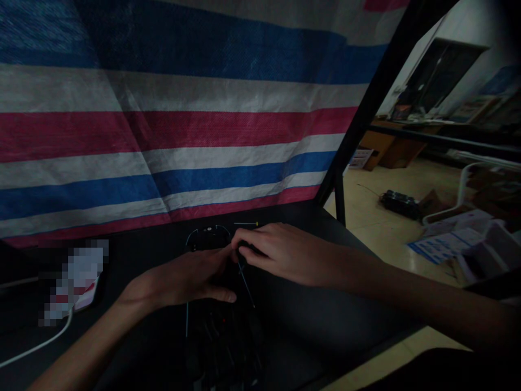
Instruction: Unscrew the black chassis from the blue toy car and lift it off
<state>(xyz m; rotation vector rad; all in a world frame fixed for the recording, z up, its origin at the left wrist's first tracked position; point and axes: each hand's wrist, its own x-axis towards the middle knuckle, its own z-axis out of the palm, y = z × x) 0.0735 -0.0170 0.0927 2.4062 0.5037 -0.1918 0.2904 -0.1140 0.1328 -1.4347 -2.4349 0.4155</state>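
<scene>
Open left hand [191, 279] lies flat beside the right hand [285, 252], which pinches a small dark part [249, 251].

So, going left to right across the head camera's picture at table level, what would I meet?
Thin white cable → blurred white object → left hand → right hand → black upright metal post → black box-shaped device on the floor → white-and-blue printed cartons.

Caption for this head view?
Left hand and right hand touch a dark wired part on black table, striped tarp behind.
</scene>
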